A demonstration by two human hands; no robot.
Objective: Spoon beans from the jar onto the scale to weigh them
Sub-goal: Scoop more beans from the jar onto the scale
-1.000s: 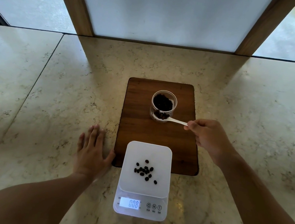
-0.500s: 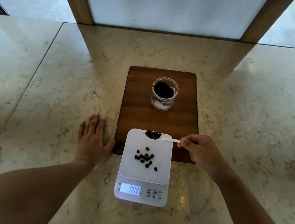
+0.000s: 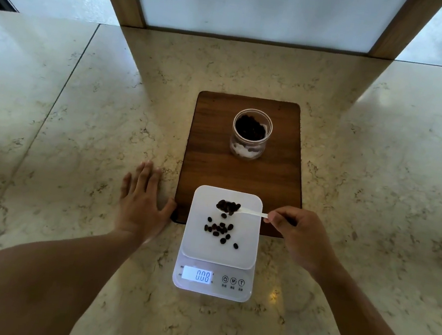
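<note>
Both forearms are bare, no sleeves visible. The left hand (image 3: 141,207) and right hand (image 3: 299,236) seem without rings or watch.

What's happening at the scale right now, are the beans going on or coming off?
Going on. The right hand holds a small white spoon heaped with beans over the far part of the scale platform, above the loose beans already lying there. One bean sits just below the bowl. The display reads 008. The left hand lies flat on the counter beside the wooden board, where the open jar stands.
</note>
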